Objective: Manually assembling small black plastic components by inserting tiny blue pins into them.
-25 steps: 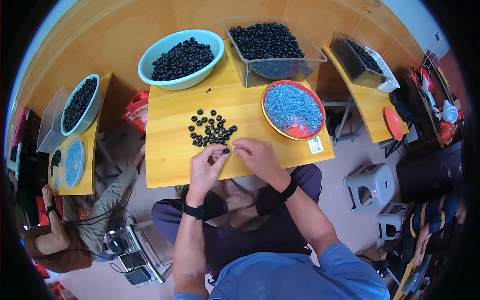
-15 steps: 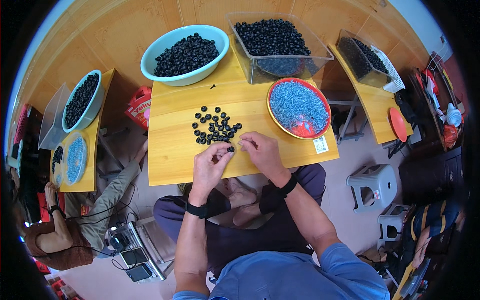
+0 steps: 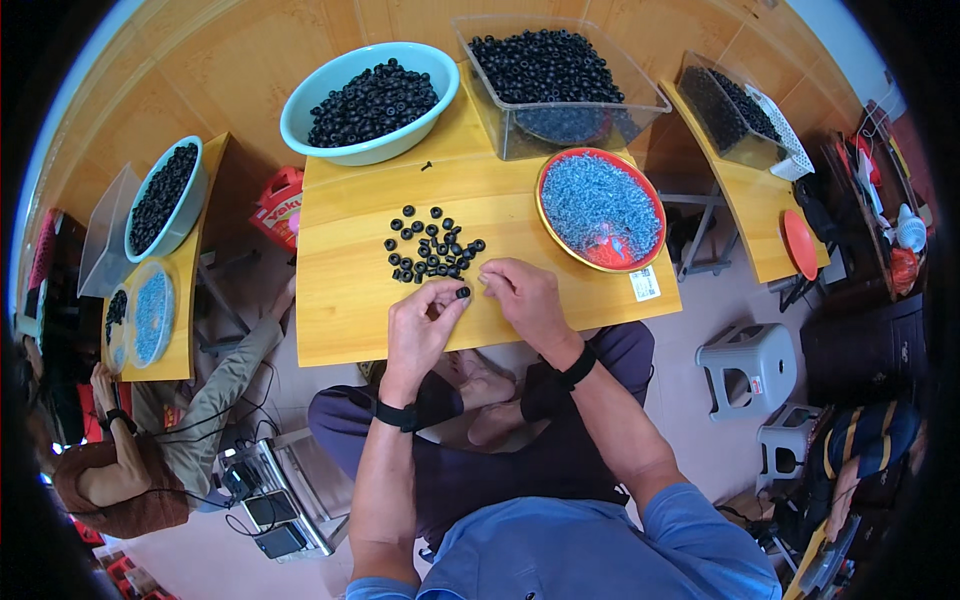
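Observation:
Between the thumb and forefinger of my left hand [image 3: 418, 326] is a small round black part [image 3: 463, 293] with the look of a wheel or knob. My right hand [image 3: 526, 302] is just beside it, thumb and fingertips pinched together. Whatever those right fingertips hold is too small to make out. Just beyond both hands, a loose group of similar black parts [image 3: 408, 234] lies on the yellow wooden table [image 3: 345, 300]. A red round tray [image 3: 610, 256] to the right holds a heap of small blue-grey pieces [image 3: 598, 200], perhaps screws or pins.
At the table's back stand a light-blue basin [image 3: 300, 115] and a clear plastic bin [image 3: 560, 140], both filled with black parts. One small dark piece [image 3: 427, 166] lies before the basin. Another person [image 3: 110, 480] sits at the left table. Grey stools [image 3: 745, 365] stand at right.
The view has shifted slightly. Both hands keep almost the same place and pinch, with the black part still in the left fingers.

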